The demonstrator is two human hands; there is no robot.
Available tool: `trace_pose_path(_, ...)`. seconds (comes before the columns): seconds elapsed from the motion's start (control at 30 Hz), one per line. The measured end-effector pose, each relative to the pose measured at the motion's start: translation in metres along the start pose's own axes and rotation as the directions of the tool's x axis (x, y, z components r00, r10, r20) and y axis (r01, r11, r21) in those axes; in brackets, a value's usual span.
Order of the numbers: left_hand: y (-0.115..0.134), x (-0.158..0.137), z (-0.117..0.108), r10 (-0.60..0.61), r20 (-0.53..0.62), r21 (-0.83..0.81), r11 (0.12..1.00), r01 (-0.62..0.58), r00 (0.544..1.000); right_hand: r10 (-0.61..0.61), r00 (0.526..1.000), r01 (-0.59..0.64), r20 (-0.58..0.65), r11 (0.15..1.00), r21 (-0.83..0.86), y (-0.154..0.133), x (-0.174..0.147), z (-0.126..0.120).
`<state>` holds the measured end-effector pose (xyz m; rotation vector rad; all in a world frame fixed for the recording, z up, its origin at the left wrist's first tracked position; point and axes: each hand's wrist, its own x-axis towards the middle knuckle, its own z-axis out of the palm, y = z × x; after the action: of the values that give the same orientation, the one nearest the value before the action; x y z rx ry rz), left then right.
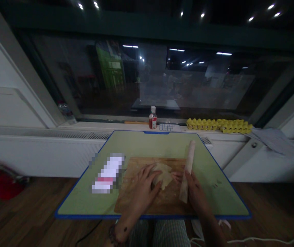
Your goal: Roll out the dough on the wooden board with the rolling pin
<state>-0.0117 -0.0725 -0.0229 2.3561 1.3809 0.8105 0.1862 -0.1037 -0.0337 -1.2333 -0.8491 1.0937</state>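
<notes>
A flattened, uneven piece of pale dough (164, 175) lies on a wooden cutting board (172, 204). My left hand (145, 181) rests over the dough's left side, its fingers spread and touching it. In my right hand (196, 189) is a light wooden rolling pin (190, 156), tilted along the board's right edge. The fingers of that hand wrap round the pin, and their tips reach out past its left side towards the dough. Part of the dough is hidden under my left hand.
Under the board is a green table (90, 202) with a blue rim. A blurred-out phone-like screen (108, 173) lies left of the board. On the windowsill behind stand a small bottle (152, 118) with red liquid and yellow egg cartons (219, 125). A plastic bottle (66, 111) is farther left.
</notes>
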Motion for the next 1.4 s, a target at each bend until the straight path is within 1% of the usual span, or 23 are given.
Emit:
trace_pose_path(0.1,0.003,-0.001,0.0,0.041,0.046,0.033,0.999,-0.043,0.998,0.016,1.0,-0.016,0.002,0.999,0.047,0.005,0.002,-0.001)
trace_pose_path(0.17,0.005,-0.002,0.0,0.063,0.069,0.043,0.997,-0.066,0.996,0.023,1.0,-0.023,0.003,0.999,0.048,0.005,0.003,-0.002)
trace_pose_path(0.23,0.006,-0.003,0.0,0.08,0.084,0.049,0.995,-0.084,0.993,0.035,0.999,-0.035,-0.007,0.999,0.022,0.002,0.002,-0.002)
trace_pose_path(0.33,0.004,-0.004,0.002,0.107,0.093,0.06,0.992,-0.113,0.99,0.021,0.999,-0.022,-0.037,0.999,-0.043,-0.003,0.0,0.0)
trace_pose_path(0.4,0.002,-0.004,0.004,0.105,0.088,0.082,0.99,-0.112,0.991,0.009,0.999,-0.011,-0.033,0.998,-0.055,-0.004,-0.001,0.0)
trace_pose_path(0.53,-0.002,-0.005,0.009,0.05,0.065,0.157,0.986,-0.06,0.997,-0.009,1.0,0.009,0.002,1.0,-0.014,0.0,0.001,-0.001)
trace_pose_path(0.63,-0.002,-0.006,0.011,0.097,0.06,0.154,0.982,-0.105,0.993,-0.022,1.0,0.021,-0.011,0.998,-0.051,0.0,0.001,-0.001)
trace_pose_path(0.73,0.0,-0.007,0.01,0.124,0.021,0.145,0.982,-0.125,0.992,0.006,0.998,-0.01,-0.054,0.996,-0.084,-0.005,-0.002,0.0)
trace_pose_path(0.87,0.006,-0.007,0.006,0.12,0.011,0.138,0.983,-0.12,0.993,0.048,0.998,-0.05,-0.042,0.997,-0.063,-0.009,-0.003,0.003)
trace_pose_path(0.97,0.007,-0.006,0.006,0.104,0.013,0.113,0.988,-0.105,0.994,0.037,0.999,-0.038,-0.011,0.997,-0.073,-0.009,-0.003,0.003)
trace_pose_path(1.07,0.004,-0.005,0.009,0.075,-0.011,0.082,0.994,-0.074,0.997,0.019,1.0,-0.02,-0.014,0.993,-0.112,-0.009,-0.002,0.003)
trace_pose_path(1.2,-0.003,-0.005,0.016,0.026,-0.072,0.135,0.991,-0.016,0.997,-0.004,1.0,0.002,-0.016,0.994,-0.114,-0.008,-0.002,0.003)
trace_pose_path(1.4,-0.004,-0.007,0.02,-0.001,-0.094,0.201,0.979,0.02,0.996,-0.022,0.999,0.019,-0.035,0.996,-0.088,-0.003,0.001,0.003)
